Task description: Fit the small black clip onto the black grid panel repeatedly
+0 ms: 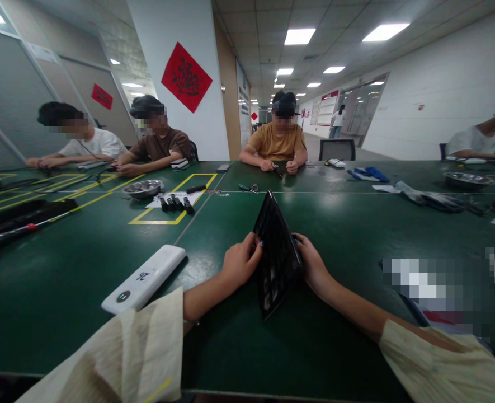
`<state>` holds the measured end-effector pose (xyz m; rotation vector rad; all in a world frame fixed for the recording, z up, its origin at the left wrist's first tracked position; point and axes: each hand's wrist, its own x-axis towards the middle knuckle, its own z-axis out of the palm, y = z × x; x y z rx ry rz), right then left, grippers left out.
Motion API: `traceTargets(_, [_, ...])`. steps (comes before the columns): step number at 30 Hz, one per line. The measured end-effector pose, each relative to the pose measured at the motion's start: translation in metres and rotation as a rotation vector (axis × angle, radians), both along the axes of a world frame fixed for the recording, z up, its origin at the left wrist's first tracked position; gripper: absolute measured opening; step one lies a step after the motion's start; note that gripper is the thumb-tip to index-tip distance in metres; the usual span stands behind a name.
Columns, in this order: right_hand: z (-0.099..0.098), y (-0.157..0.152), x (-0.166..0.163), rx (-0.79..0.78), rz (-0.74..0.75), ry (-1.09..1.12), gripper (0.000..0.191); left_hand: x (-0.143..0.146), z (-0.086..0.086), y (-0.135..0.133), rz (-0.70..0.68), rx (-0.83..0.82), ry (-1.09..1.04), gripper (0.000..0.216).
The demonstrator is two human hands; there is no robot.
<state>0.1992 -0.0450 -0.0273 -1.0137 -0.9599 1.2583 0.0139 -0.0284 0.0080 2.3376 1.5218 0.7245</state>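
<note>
Tilted up on its edge above the green table (213,347), a thin black tablet-like panel (274,254) has a dark front with faint grid-like shapes. My left hand (242,260) grips its left side, thumb and fingers pinched at the edge. On the other side, my right hand (312,263) holds the back near the right edge, its fingers partly hidden behind the panel. A white power bank (144,279) marked with black digits lies on the table by my left forearm.
Several black cylindrical pieces (175,204) stand on white paper inside yellow tape, beside a metal bowl (143,188). A red-black tool (24,230) lies far left. Grey gloves (427,198) and a blurred-out packet (419,285) are right. A person (278,143) sits opposite.
</note>
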Motion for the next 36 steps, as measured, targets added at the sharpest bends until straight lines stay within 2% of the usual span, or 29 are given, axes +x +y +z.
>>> traceTargets(12, [0.0023, -0.0037, -0.0018, -0.012, 0.007, 0.007, 0.040, -0.0008, -0.0006, 0.0028, -0.037, -0.016, 0.008, 0.030])
traceTargets(23, [-0.0023, 0.0004, -0.0009, -0.016, -0.019, -0.005, 0.040, -0.0014, -0.0002, 0.0002, -0.024, -0.005, 0.079, 0.025])
traceTargets(36, [0.0023, -0.0019, -0.0024, -0.007, -0.003, 0.023, 0.037, -0.0021, -0.0014, 0.0046, -0.061, 0.004, 0.069, 0.038])
